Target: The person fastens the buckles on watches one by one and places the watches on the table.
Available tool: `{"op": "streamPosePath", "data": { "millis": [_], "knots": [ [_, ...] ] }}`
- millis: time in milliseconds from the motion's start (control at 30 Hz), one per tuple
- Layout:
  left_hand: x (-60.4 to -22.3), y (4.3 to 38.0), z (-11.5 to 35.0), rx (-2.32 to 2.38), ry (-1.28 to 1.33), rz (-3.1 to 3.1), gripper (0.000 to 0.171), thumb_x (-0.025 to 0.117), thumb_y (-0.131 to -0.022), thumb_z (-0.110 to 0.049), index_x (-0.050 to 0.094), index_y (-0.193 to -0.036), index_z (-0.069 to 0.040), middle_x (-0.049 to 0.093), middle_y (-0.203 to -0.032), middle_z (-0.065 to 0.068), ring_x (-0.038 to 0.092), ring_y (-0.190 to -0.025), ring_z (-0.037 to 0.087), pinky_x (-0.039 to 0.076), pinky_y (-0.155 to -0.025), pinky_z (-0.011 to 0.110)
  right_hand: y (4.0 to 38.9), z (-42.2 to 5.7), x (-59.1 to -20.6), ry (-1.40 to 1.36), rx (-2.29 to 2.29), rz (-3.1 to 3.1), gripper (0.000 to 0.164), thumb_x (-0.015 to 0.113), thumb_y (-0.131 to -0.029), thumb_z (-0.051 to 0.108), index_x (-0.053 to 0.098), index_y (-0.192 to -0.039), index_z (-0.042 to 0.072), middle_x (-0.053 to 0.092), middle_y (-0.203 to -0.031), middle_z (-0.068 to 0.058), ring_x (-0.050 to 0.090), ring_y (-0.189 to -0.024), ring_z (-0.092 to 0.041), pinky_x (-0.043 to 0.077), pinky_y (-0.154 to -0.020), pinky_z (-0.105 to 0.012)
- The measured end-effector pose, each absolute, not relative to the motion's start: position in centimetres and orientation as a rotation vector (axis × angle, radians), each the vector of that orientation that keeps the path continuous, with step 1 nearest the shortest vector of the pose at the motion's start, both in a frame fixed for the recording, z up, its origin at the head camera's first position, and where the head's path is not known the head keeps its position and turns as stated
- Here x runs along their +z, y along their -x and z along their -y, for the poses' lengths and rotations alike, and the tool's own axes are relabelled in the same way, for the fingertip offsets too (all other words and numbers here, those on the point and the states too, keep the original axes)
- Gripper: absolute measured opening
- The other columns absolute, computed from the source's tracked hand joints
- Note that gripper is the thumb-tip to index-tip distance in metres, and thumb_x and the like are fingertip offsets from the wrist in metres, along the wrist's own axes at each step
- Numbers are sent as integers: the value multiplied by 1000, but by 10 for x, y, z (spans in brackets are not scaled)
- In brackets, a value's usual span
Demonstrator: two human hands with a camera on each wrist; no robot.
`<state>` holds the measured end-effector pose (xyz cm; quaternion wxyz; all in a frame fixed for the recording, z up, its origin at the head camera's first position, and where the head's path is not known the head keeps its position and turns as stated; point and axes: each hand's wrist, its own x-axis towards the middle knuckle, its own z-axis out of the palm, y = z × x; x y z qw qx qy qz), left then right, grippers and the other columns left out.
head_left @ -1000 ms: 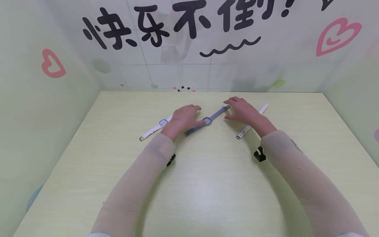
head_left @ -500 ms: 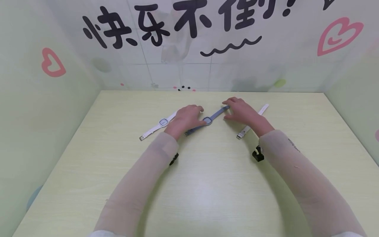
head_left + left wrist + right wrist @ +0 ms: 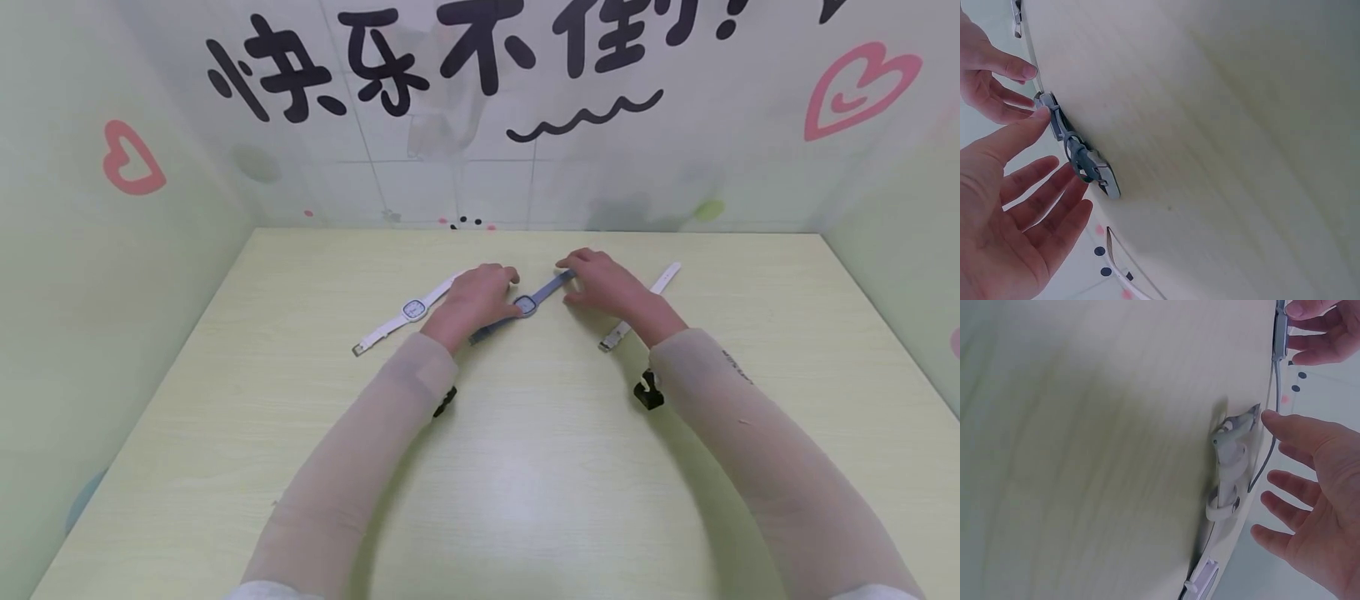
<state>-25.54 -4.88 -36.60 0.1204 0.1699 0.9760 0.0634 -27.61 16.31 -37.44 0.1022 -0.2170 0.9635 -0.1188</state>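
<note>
- The right hand [image 3: 603, 283], spread with its thumb well apart from the fingers and pinching nothing that shows, hangs above the right white watch [image 3: 617, 335]; dropping the wrist could knock that watch askew.
- The left hand [image 3: 476, 296], its fingers loose and spread, could brush the left white watch [image 3: 414, 310] just beside it if it shifts outward.
- The blue watch [image 3: 527, 305] lies slantwise on the table [image 3: 502, 458] between the hands; uneven pressure on one edge, or a pull from one end only, might skid or twist it.
- The thin blue strap tip [image 3: 567, 274] could slip away if the right fingertips close short of it.
- From above, the right hand hides the right white watch's dial; the right wrist view cuts that watch off at the bottom.
- The left hand covers the left white watch's far end.
- Whether the left thumb [image 3: 1032, 125] touches the blue watch, or the right fingertips its strap, I cannot tell.
- The dial markings are too small to read.
</note>
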Motion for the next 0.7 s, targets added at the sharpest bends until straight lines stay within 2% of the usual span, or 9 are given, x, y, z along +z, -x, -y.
{"op": "streamPosePath", "data": {
  "millis": [300, 700],
  "knots": [
    [-367, 256, 48, 195, -487, -2841, 54, 71, -91, -42, 57, -137, -16, 62, -131, 6, 59, -114, 22, 52, -97, 39, 274, -160, -375, 675, -327, -2846, 52, 71, -92, 17, 54, -139, 1, 45, -148, -26, 42, -138, -44, 34, -118, -54],
    [-367, 255, 46, 283, -479, -2819, 47, 71, -93, -35, 60, -134, -15, 65, -119, 3, 58, -100, 19, 52, -90, 35, 273, -158, -376, 727, -276, -2859, 40, 67, -93, 14, 61, -130, -1, 59, -135, -22, 54, -127, -40, 40, -114, -50]
  ]
}}
